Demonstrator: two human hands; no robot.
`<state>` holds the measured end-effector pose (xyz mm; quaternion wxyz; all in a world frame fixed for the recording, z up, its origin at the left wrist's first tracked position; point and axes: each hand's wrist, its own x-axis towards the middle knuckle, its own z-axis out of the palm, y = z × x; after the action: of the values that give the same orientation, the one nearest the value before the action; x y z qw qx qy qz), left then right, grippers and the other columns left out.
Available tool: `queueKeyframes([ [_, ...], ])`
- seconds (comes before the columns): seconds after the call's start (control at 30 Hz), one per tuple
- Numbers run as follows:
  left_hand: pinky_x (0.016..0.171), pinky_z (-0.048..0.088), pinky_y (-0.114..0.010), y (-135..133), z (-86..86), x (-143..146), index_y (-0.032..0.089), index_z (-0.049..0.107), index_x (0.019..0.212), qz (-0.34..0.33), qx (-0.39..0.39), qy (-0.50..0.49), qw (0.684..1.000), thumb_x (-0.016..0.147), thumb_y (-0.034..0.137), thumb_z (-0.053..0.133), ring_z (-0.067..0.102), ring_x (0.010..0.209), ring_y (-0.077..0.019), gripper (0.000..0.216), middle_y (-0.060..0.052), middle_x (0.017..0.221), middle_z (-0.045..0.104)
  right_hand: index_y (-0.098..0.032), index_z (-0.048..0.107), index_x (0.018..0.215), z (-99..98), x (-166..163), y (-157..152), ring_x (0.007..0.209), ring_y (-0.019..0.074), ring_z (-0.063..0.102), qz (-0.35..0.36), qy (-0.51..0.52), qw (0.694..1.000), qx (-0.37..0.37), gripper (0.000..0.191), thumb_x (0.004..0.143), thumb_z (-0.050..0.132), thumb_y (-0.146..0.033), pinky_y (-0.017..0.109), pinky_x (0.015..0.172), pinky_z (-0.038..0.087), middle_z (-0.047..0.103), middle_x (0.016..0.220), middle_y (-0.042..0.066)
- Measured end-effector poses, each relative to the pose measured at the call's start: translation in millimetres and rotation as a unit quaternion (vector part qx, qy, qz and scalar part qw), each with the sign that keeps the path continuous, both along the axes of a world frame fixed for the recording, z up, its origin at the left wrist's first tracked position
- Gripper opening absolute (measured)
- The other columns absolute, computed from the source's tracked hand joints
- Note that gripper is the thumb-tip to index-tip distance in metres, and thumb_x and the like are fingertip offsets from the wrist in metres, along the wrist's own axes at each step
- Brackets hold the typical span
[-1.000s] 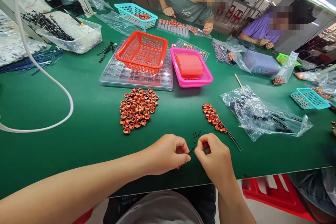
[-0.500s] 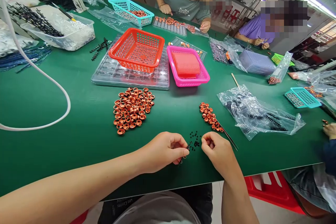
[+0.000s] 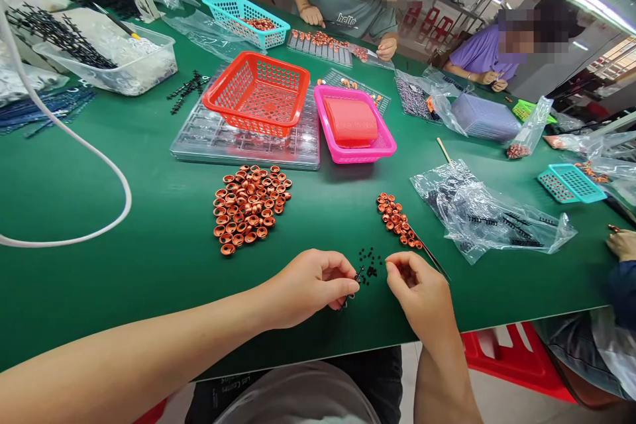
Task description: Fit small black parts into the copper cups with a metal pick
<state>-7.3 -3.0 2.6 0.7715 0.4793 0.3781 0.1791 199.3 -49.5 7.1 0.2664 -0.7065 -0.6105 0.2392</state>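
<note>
My left hand (image 3: pixel 312 286) rests on the green table (image 3: pixel 124 258) with its fingers curled round a thin black plastic strip (image 3: pixel 352 285) whose end pokes out to the right. My right hand (image 3: pixel 420 295) is pinched shut just right of it; what its fingertips hold is too small to see. Between the hands lies a small scatter of tiny black parts (image 3: pixel 368 262). A big pile of copper rings (image 3: pixel 250 207) lies ahead to the left. A smaller row of copper rings (image 3: pixel 396 220) sits threaded on a thin metal rod (image 3: pixel 433 260) beyond my right hand.
An orange basket (image 3: pixel 257 93) stands on clear plastic trays (image 3: pixel 233 142), with a pink basket (image 3: pixel 355 126) beside it. Crumpled plastic bags (image 3: pixel 489 215) lie to the right and a white hose (image 3: pixel 89 146) to the left. Two other people work across the table; a third hand (image 3: pixel 621 243) shows at the right edge.
My hands, touching one second ago, have drawn apart: the right one moved slightly right. More tiny black parts now lie on the table between them. The view shifted a little.
</note>
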Motion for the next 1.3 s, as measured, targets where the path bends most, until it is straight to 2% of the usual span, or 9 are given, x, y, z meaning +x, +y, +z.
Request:
queueKeyframes([
  [0.2, 0.061, 0.048, -0.023, -2, 4.3, 1, 0.012, 0.061, 0.082, 0.003, -0.010, -0.027, 1.000, 0.075, 0.029, 0.067, 0.056, 0.059, -0.0102, 0.020, 0.002, 0.064, 0.060, -0.018, 0.063, 0.082, 5.2, -20, -7, 0.055, 0.0108, 0.048, 0.026, 0.197, 0.979, -0.046, 0.020, 0.085, 0.056, -0.036, 0.020, 0.048, 0.039, 0.059, 0.070, 0.001],
  [0.37, 0.061, 0.048, -0.023, -3, 6.6, 1, 0.012, 0.061, 0.079, 0.006, -0.014, -0.027, 1.000, 0.075, 0.028, 0.067, 0.056, 0.060, -0.0102, 0.018, 0.002, 0.064, 0.060, -0.016, 0.063, 0.078, 2.7, -26, -6, 0.053, 0.0103, 0.048, 0.026, 0.209, 0.977, -0.040, 0.023, 0.083, 0.057, -0.038, 0.020, 0.046, 0.040, 0.058, 0.065, 0.001],
  [0.6, 0.062, 0.049, -0.024, -2, 3.8, 1, 0.012, 0.062, 0.079, 0.009, -0.023, -0.046, 0.999, 0.073, 0.029, 0.069, 0.057, 0.060, -0.0108, 0.019, 0.001, 0.064, 0.060, -0.017, 0.061, 0.077, 1.6, -30, -6, 0.054, 0.0106, 0.050, 0.018, 0.227, 0.973, -0.038, 0.018, 0.081, 0.057, -0.034, 0.020, 0.047, 0.041, 0.058, 0.065, 0.000],
  [0.7, 0.064, 0.049, -0.025, -5, 2.5, 1, 0.012, 0.062, 0.080, 0.012, -0.005, -0.028, 1.000, 0.074, 0.030, 0.068, 0.058, 0.062, -0.0119, 0.019, 0.000, 0.066, 0.062, -0.017, 0.059, 0.074, 1.8, -34, -7, 0.051, 0.0099, 0.048, 0.021, 0.197, 0.980, -0.025, 0.016, 0.081, 0.055, -0.031, 0.019, 0.044, 0.038, 0.057, 0.062, -0.001],
  [0.77, 0.064, 0.049, -0.024, -7, 1.6, 1, 0.013, 0.063, 0.081, 0.012, 0.034, 0.004, 0.999, 0.076, 0.030, 0.066, 0.059, 0.064, -0.0126, 0.018, 0.000, 0.067, 0.063, -0.018, 0.058, 0.072, 1.7, -38, -9, 0.049, 0.0096, 0.048, 0.024, 0.155, 0.988, -0.002, 0.014, 0.081, 0.054, -0.028, 0.019, 0.044, 0.037, 0.055, 0.061, -0.002],
  [0.87, 0.061, 0.046, -0.022, -11, 0.4, 1, 0.015, 0.065, 0.080, 0.013, 0.115, 0.064, 0.991, 0.079, 0.031, 0.062, 0.058, 0.065, -0.0136, 0.017, -0.001, 0.068, 0.065, -0.019, 0.056, 0.072, 0.5, -43, -12, 0.051, 0.0095, 0.047, 0.037, 0.067, 0.995, 0.060, 0.009, 0.080, 0.052, -0.021, 0.021, 0.047, 0.038, 0.055, 0.064, -0.003],
  [0.97, 0.058, 0.044, -0.021, -12, 0.1, 1, 0.016, 0.066, 0.078, 0.013, 0.160, 0.098, 0.982, 0.079, 0.030, 0.060, 0.058, 0.065, -0.0140, 0.016, -0.001, 0.069, 0.066, -0.020, 0.054, 0.075, 0.3, -44, -13, 0.056, 0.0103, 0.048, 0.076, -0.029, 0.991, 0.110, 0.008, 0.081, 0.050, -0.015, 0.023, 0.052, 0.037, 0.055, 0.068, -0.002],
  [1.17, 0.056, 0.043, -0.021, -8, 0.7, 0, 0.015, 0.064, 0.075, -0.008, 0.125, 0.106, 0.986, 0.076, 0.031, 0.062, 0.060, 0.062, -0.0148, 0.016, 0.000, 0.064, 0.064, -0.019, 0.049, 0.077, 4.8, -37, -10, 0.062, 0.0124, 0.047, 0.179, -0.106, 0.967, 0.146, 0.013, 0.084, 0.044, -0.009, 0.025, 0.055, 0.034, 0.053, 0.070, 0.000],
  [1.3, 0.058, 0.047, -0.023, -7, -0.4, 1, 0.015, 0.062, 0.074, -0.010, 0.071, 0.087, 0.994, 0.074, 0.032, 0.064, 0.062, 0.062, -0.0156, 0.017, 0.001, 0.062, 0.063, -0.019, 0.048, 0.077, 3.5, -37, -8, 0.061, 0.0129, 0.045, 0.197, -0.138, 0.956, 0.166, 0.015, 0.085, 0.043, -0.008, 0.026, 0.057, 0.033, 0.051, 0.068, 0.000],
])
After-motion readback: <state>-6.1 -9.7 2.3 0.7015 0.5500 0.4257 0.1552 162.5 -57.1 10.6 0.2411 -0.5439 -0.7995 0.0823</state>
